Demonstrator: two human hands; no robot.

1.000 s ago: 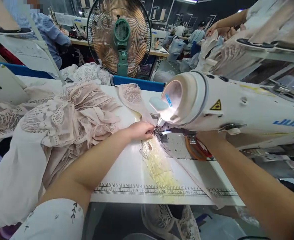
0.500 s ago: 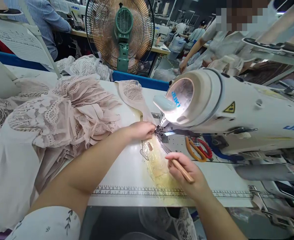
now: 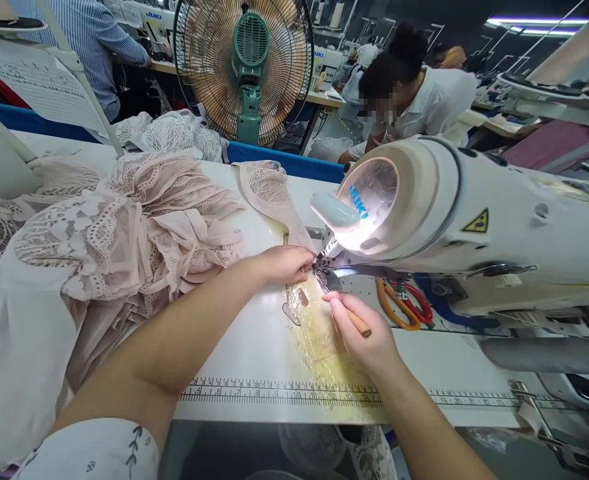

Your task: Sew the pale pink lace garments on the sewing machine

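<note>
My left hand is closed, its fingers pinching the edge of a pale pink lace-trimmed fabric piece beside the presser foot. The fabric runs back from there across the white table, its lace end lying flat. My right hand grips the wooden handle of an awl; its thin metal shaft points at the presser foot, and the tip is hard to make out. Above both hands, the lit head of a white sewing machine leans in from the right.
Heaped pink lace garments cover the left side. Orange-and-red-handled cutters lie right of the needle area. A printed ruler runs along the front edge. A large fan stands behind the table, with a bent-over person beyond the machine.
My right hand and the awl have moved up, closer to the presser foot. My left hand stays on the fabric. The person behind has bent down, and the view has shifted slightly.
</note>
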